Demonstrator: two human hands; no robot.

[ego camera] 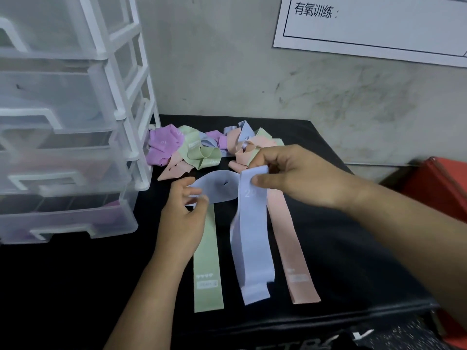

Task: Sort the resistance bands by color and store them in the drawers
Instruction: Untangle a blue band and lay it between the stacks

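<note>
1. right hand point(290, 178): fingers pinch the upper end of a blue band point(252, 236), above bench point(75, 286) centre.
2. left hand point(182, 213): thumb and forefinger pinch the same band's looped part at 9 o'clock of the right hand.
3. the band's long tail runs toward 6 o'clock and ends short of the bench's front edge.
4. green band point(207, 261) lies flat just left of the tail and pink band point(290, 248) just right, both running 12 to 6.
5. unsorted pile point(202, 147) of purple, green, blue and pink bands sits at 12 o'clock, near the wall.
6. drawer unit point(75, 122) stands at 9 to 10 o'clock; purple shows through its bottom drawer.
7. bare bench shows at 7 o'clock, between the unit and the green band, and at 4 o'clock beyond the pink band.
8. red object point(439, 183) sits off the bench edge at 3 o'clock.
</note>
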